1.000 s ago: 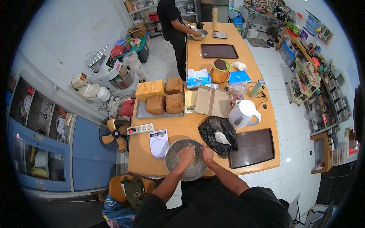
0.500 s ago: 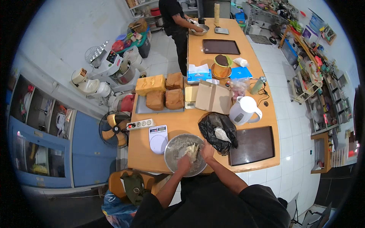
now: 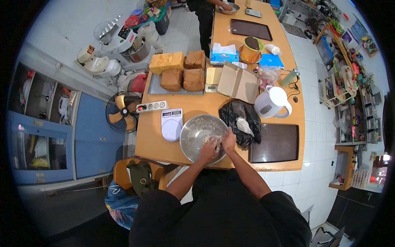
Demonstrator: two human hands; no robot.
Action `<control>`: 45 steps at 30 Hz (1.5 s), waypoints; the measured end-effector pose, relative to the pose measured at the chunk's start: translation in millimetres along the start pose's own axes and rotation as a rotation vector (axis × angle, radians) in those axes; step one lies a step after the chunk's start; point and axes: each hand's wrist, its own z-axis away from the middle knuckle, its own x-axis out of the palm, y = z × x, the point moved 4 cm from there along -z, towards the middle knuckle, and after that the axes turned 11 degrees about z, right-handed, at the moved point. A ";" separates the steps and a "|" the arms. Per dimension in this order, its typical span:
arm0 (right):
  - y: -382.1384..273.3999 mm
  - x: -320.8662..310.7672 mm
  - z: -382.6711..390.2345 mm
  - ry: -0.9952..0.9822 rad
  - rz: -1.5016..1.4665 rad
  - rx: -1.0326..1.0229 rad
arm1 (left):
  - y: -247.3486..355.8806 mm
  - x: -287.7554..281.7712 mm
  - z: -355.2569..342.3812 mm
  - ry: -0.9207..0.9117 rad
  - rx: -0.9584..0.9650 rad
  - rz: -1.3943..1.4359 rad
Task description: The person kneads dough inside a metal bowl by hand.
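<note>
A wide steel mixing bowl stands at the near edge of the wooden table, its inside smeared with pale residue. My left hand is down in the bowl, closed on a lump of sticky pale dough near the right wall. Dough clings to its fingers. My right hand grips the bowl's right rim, with its fingers partly hidden. Left of the bowl lies a white kitchen scale. Just beyond my right hand is a black plastic bag with a small white bag on it.
A dark baking tray and a white electric kettle stand to the right. Brown and yellow loaves sit on a tray behind a power strip. An open cardboard box lies mid-table. A co-worker's hand is at another bowl.
The view has shifted, so the table sits higher in the picture. My left hand has moved with the dough toward the bowl's right side. My right hand stays on the rim.
</note>
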 end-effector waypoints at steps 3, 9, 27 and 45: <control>-9.6 1.9 -0.7 -0.066 0.042 0.029 | -14.4 -10.1 18.0 -0.302 -0.045 0.167; -3.3 2.8 -9.3 -0.091 0.068 -0.017 | -21.1 -64.1 28.5 -0.426 -0.450 0.054; -20.3 9.8 -17.9 -0.161 0.150 -0.091 | 5.3 -5.6 6.4 -0.592 -0.359 -0.060; -7.6 18.2 -29.8 -0.154 -0.175 -0.141 | -47.7 -15.0 3.6 -0.152 -0.629 0.024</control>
